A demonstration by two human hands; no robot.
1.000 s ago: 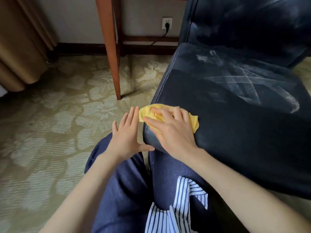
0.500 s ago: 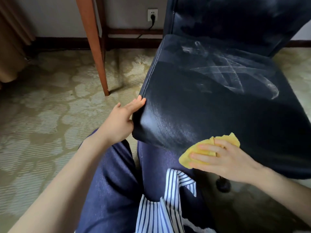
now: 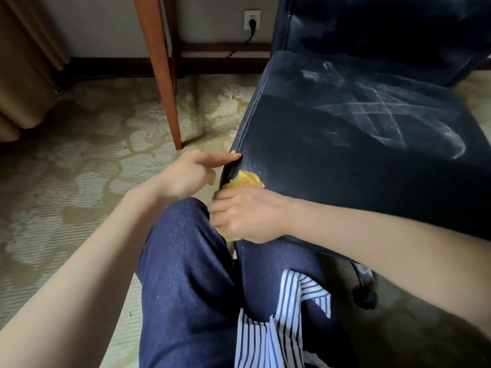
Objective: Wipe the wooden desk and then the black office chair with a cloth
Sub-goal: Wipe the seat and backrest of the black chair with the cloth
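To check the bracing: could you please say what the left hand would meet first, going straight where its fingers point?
The black chair seat, at its near corner edge; the left hand seems to touch it with a fingertip, just above the yellow cloth.

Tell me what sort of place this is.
Probably a hotel room or a home study, indoors: patterned floral carpet, a wooden desk leg, a black office chair on casters, and a heavy tan curtain by the wall.

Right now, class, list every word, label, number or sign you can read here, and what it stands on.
None can be read.
The pale crossed streaks on the black chair seat are smears, not letters.
The wall socket shows no legible marking.
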